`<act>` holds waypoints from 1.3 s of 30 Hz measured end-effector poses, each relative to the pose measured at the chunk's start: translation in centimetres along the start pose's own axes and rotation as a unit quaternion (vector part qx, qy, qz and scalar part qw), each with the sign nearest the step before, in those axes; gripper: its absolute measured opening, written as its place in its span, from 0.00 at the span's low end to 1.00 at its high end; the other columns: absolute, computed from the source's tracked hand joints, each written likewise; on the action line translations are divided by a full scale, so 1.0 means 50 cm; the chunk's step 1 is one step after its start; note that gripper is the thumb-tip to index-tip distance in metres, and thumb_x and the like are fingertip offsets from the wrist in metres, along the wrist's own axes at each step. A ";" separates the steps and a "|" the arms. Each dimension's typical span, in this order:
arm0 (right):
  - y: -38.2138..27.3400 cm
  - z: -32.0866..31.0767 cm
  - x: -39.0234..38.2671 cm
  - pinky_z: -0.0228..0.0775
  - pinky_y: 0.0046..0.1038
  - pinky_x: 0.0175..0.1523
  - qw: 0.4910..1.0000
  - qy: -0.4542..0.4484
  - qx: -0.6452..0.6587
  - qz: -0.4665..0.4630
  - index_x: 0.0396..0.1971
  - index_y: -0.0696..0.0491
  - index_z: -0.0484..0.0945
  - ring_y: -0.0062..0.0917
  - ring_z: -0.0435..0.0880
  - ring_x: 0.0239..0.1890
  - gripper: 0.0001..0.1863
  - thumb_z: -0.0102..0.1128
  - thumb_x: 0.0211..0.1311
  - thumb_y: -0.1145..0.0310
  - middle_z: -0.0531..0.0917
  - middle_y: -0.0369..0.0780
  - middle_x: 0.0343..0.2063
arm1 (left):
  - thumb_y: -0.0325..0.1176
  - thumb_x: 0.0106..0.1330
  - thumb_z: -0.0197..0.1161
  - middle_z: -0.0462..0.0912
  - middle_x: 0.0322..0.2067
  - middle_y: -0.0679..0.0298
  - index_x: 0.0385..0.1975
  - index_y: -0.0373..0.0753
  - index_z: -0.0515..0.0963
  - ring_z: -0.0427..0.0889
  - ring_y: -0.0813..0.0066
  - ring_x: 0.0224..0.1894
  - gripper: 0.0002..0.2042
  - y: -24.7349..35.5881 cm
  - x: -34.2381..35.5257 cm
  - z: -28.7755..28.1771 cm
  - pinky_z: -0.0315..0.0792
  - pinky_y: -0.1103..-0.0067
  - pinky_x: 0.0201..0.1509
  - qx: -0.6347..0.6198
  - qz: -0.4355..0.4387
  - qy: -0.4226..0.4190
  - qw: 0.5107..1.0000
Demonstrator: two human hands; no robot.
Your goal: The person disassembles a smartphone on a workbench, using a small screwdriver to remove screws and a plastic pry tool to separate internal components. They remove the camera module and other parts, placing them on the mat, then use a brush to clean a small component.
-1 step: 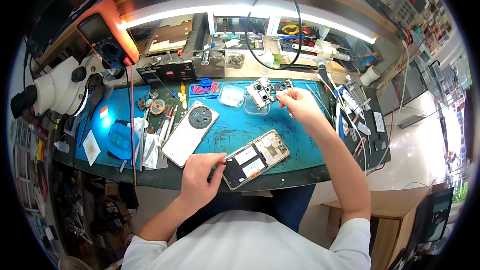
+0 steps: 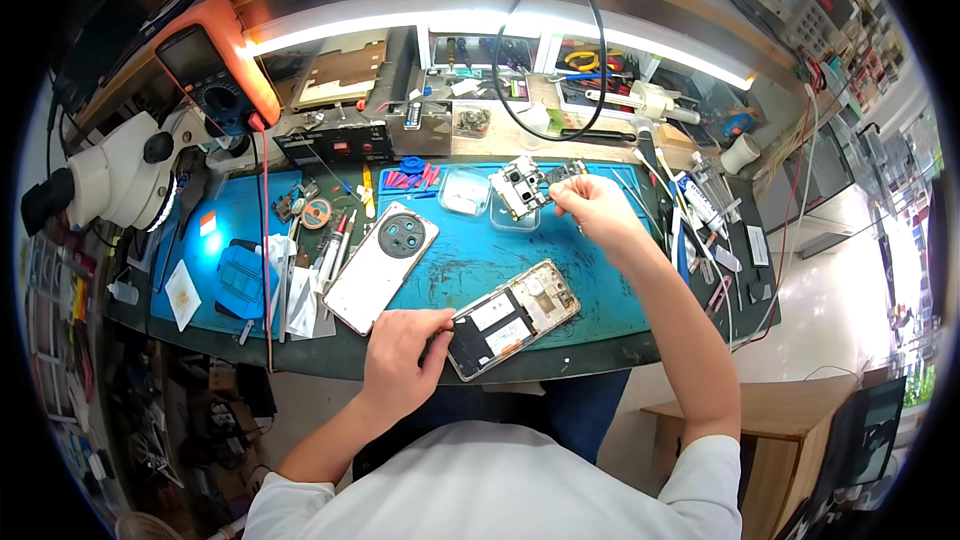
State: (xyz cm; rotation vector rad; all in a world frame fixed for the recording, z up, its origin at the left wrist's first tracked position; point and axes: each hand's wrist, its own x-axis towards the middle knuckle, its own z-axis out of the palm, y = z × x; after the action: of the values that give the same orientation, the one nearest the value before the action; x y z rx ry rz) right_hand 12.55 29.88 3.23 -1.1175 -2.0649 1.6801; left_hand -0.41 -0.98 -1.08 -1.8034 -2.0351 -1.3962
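Note:
My right hand [image 2: 600, 212] pinches a phone circuit board [image 2: 518, 188] with camera modules by its right side. The board hangs over small clear plastic boxes, partly covering one box [image 2: 515, 222]. On the near part of the blue mat lies an opened phone [image 2: 545, 298], its battery and inner frame exposed. The thumb and index finger of my left hand [image 2: 400, 355] close on this phone's left edge. Left of it, a pale phone back cover [image 2: 375, 275] with a round dark camera ring rests at a slant. Behind the board sits a dark part [image 2: 567, 170], partly hidden.
Another clear box [image 2: 465, 190] stands on the blue mat [image 2: 610, 315]. A multimeter [image 2: 215, 70] and a white microscope [image 2: 115, 175] flank the left side. Tweezers, pens and a blue holder [image 2: 245, 280] lie below them. Cables and tubes [image 2: 700, 202] crowd the right.
The circuit board in my right hand has shifted and turned very slightly to the left. My left hand stays at the opened phone's edge.

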 end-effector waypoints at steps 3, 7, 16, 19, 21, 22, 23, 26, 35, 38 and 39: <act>0.007 0.019 0.031 0.65 0.21 0.38 1.000 -0.004 -0.026 -0.007 0.40 0.52 0.84 0.12 0.72 0.32 0.11 0.69 0.74 0.59 0.83 0.29 0.30 | 0.19 0.62 0.71 0.88 0.40 0.63 0.53 0.38 0.81 0.85 0.62 0.41 0.19 -0.003 -0.001 0.003 0.73 0.69 0.49 0.008 0.006 0.003 1.000; 0.014 0.036 0.044 0.65 0.24 0.35 0.999 0.029 -0.042 -0.018 0.34 0.54 0.84 0.12 0.71 0.29 0.13 0.70 0.71 0.59 0.81 0.29 0.26 | 0.19 0.61 0.72 0.88 0.41 0.62 0.55 0.38 0.81 0.85 0.61 0.43 0.21 0.004 0.005 0.004 0.73 0.68 0.50 -0.001 -0.024 -0.003 1.000; 0.007 0.051 0.021 0.71 0.32 0.33 0.957 0.152 -0.229 -0.097 0.32 0.58 0.86 0.21 0.80 0.25 0.19 0.73 0.66 0.54 0.85 0.39 0.22 | 0.43 0.57 0.82 0.80 0.60 0.51 0.68 0.34 0.73 0.78 0.51 0.61 0.40 0.054 0.024 0.006 0.70 0.61 0.65 0.053 -0.039 -0.142 0.988; -0.002 0.038 0.003 0.76 0.38 0.43 0.961 0.148 -0.222 -0.069 0.35 0.58 0.86 0.36 0.86 0.35 0.19 0.70 0.67 0.54 0.88 0.45 0.29 | 0.45 0.53 0.84 0.75 0.65 0.49 0.72 0.31 0.68 0.75 0.48 0.65 0.47 0.083 0.037 0.015 0.69 0.59 0.68 0.092 -0.034 -0.193 0.976; -0.012 0.025 -0.024 0.78 0.41 0.49 0.962 0.152 -0.218 -0.068 0.38 0.58 0.85 0.42 0.89 0.41 0.18 0.68 0.68 0.56 0.89 0.48 0.35 | 0.45 0.52 0.84 0.74 0.65 0.49 0.72 0.29 0.66 0.74 0.48 0.65 0.49 0.095 0.045 0.022 0.69 0.59 0.68 0.132 -0.025 -0.217 0.967; -0.008 0.014 -0.042 0.78 0.41 0.49 0.958 0.162 -0.219 -0.084 0.40 0.58 0.85 0.42 0.88 0.42 0.17 0.67 0.69 0.57 0.89 0.48 0.37 | 0.44 0.52 0.84 0.74 0.65 0.49 0.72 0.29 0.66 0.74 0.48 0.65 0.49 0.096 0.048 0.024 0.69 0.59 0.68 0.133 -0.025 -0.218 0.967; 0.001 0.002 -0.059 0.79 0.41 0.50 0.955 0.172 -0.220 -0.100 0.42 0.58 0.85 0.43 0.88 0.43 0.15 0.66 0.69 0.59 0.88 0.48 0.39 | 0.44 0.52 0.84 0.74 0.65 0.49 0.72 0.29 0.67 0.74 0.48 0.65 0.49 0.097 0.051 0.027 0.69 0.59 0.68 0.136 -0.024 -0.219 0.966; 0.043 -0.025 -0.112 0.79 0.42 0.53 0.924 0.231 -0.239 -0.190 0.48 0.57 0.83 0.43 0.87 0.47 0.12 0.62 0.71 0.66 0.86 0.48 0.46 | 0.43 0.52 0.84 0.74 0.64 0.49 0.71 0.29 0.67 0.74 0.48 0.64 0.48 0.096 0.059 0.028 0.69 0.60 0.68 0.127 -0.028 -0.226 0.965; 0.122 0.005 -0.228 0.76 0.36 0.47 0.832 0.333 -0.358 -0.262 0.49 0.53 0.88 0.35 0.83 0.42 0.15 0.70 0.63 0.78 0.81 0.37 0.38 | 0.38 0.55 0.83 0.75 0.64 0.49 0.71 0.28 0.68 0.74 0.47 0.64 0.44 0.105 0.070 0.036 0.69 0.59 0.68 0.134 -0.035 -0.239 0.961; 0.155 0.016 -0.225 0.76 0.36 0.48 0.828 0.345 -0.361 -0.253 0.49 0.53 0.87 0.34 0.83 0.43 0.15 0.70 0.63 0.77 0.82 0.37 0.38 | 0.37 0.56 0.83 0.75 0.64 0.49 0.71 0.28 0.68 0.74 0.47 0.64 0.43 0.107 0.071 0.039 0.69 0.59 0.68 0.135 -0.033 -0.240 0.961; 0.156 0.017 -0.226 0.76 0.36 0.48 0.831 0.351 -0.352 -0.252 0.49 0.53 0.88 0.34 0.83 0.43 0.14 0.70 0.62 0.77 0.82 0.37 0.39 | 0.37 0.55 0.83 0.75 0.65 0.49 0.71 0.28 0.68 0.74 0.47 0.64 0.44 0.107 0.070 0.040 0.69 0.58 0.68 0.136 -0.032 -0.238 0.961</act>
State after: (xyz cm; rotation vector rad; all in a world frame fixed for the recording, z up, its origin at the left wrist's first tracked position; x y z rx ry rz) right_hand 22.74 21.75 -1.21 -0.9969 -2.1719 0.1631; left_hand 3.89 2.33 2.81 -2.1056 -2.3744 -0.6803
